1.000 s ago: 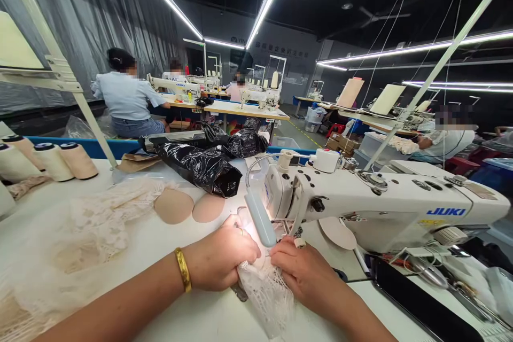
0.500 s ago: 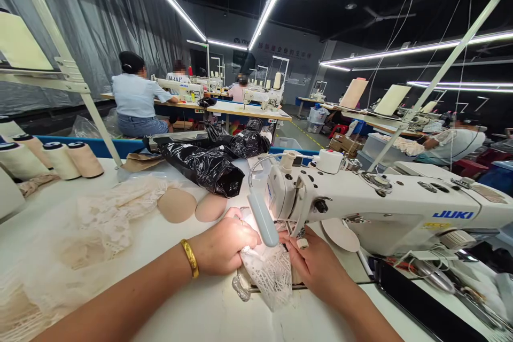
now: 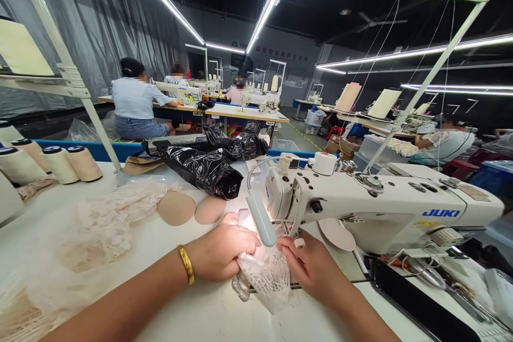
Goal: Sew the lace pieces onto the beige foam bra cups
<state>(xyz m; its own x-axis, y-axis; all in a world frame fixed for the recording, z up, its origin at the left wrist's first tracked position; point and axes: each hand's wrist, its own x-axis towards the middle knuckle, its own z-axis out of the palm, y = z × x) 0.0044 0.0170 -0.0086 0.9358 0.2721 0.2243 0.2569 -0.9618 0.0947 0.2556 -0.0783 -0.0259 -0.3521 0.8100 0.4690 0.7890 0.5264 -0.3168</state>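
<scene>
A piece of white lace (image 3: 268, 283) lies at the lower centre of the frame, below the head of a white sewing machine (image 3: 385, 197) and lit by a grey lamp (image 3: 261, 222). The left hand (image 3: 222, 250), a gold bracelet (image 3: 185, 264) at its wrist, has its fingers curled in on the lace's left edge and grasps it. The right hand (image 3: 310, 264) sits at the lace's right edge, thumb and fingers bent together; whether it pinches the lace or only rests against it, I cannot tell.

At the right of the frame the machine's arm carries JUKI in blue letters, with a yellow label (image 3: 427, 224) below, too small to read. Blue JUKI lettering also shows on a farther machine (image 3: 176, 91), left of centre. On the back wall, upper centre, a logo (image 3: 234, 44) stands beside letters that seem to read YING, and red Chinese characters (image 3: 281, 53) run to its right, blurred. A distant person's white top (image 3: 175, 79) bears dark letters that cannot be made out. Two tan ovals (image 3: 176, 208) lie left of the lamp.
</scene>
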